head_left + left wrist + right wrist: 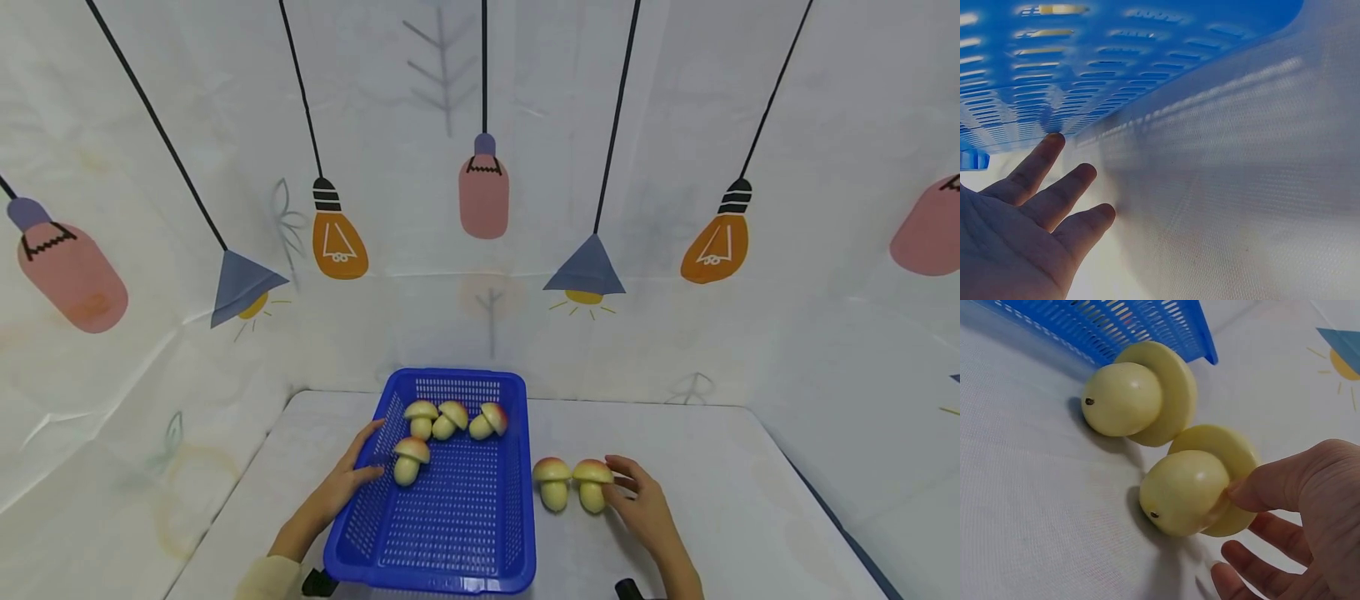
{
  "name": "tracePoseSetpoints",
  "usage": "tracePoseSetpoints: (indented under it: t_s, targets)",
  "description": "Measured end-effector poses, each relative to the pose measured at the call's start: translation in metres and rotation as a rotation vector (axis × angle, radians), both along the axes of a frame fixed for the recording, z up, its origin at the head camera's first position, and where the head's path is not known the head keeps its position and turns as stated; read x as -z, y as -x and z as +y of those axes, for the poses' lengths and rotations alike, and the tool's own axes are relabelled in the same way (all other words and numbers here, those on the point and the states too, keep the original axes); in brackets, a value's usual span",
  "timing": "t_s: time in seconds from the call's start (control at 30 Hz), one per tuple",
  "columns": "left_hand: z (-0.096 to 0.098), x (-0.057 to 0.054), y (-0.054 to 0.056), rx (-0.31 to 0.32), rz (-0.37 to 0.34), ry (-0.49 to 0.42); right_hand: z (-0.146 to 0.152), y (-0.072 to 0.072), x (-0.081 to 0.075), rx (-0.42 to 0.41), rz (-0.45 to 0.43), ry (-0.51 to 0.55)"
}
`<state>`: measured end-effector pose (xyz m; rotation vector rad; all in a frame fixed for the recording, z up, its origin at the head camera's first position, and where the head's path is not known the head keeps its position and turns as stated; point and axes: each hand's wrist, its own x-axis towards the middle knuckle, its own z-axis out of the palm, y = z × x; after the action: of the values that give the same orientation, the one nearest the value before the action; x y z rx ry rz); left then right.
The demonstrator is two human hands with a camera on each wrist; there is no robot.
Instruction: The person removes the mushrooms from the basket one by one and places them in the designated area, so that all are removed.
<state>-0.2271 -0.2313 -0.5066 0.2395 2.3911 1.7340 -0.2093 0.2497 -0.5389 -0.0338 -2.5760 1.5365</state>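
My left hand (347, 483) rests at the left rim of a blue plastic basket (517, 492), its thumb over the edge. In the left wrist view, straight, spread fingers (1063, 197) stand beside the basket's slotted wall, one tip right at it. My right hand (641, 508) pinches a toy mushroom (592, 492) with a red-yellow cap and pale stem. The right wrist view puts the thumb on the cap's underside, near the stem, with other fingers behind the cap. A second toy mushroom (553, 492) lies just left of it, beside the basket.
Several more toy mushrooms (408, 471) lie inside the basket, towards its back and left. A white cloth covers the table (735, 500). Behind the table hangs a white sheet (420, 325) printed with lamps. Dark objects (628, 589) show by both wrists at the front.
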Motion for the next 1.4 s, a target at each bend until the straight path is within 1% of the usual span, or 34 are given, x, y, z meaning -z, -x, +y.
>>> tracePoseSetpoints:
  t_s: [0.17, 0.5, 0.77, 0.9, 1.03, 1.23, 1.4]
  targets:
    - [-0.001, 0.001, 0.0, 0.003, 0.002, -0.005, -0.002, -0.002, -0.001, 0.008, 0.024, -0.008]
    - [-0.001, 0.003, 0.001, 0.003, 0.013, 0.0, 0.001, -0.001, -0.001, 0.013, 0.025, -0.023]
    - [-0.001, 0.003, 0.002, 0.004, 0.002, 0.008, 0.005, 0.001, -0.007, 0.017, 0.091, -0.055]
    - [-0.001, 0.002, 0.002, 0.002, -0.004, 0.01, 0.001, 0.005, -0.016, 0.028, 0.092, -0.082]
    - [-0.002, 0.001, 0.001, -0.003, 0.0, 0.016, -0.006, 0.008, -0.029, 0.007, 0.099, -0.073]
    - [-0.001, 0.002, 0.001, 0.006, 0.0, 0.016, -0.022, 0.015, -0.046, -0.036, 0.124, -0.069]
    - [-0.001, 0.002, 0.001, 0.009, 0.01, 0.022, -0.045, 0.028, -0.064, -0.104, 0.146, -0.049]
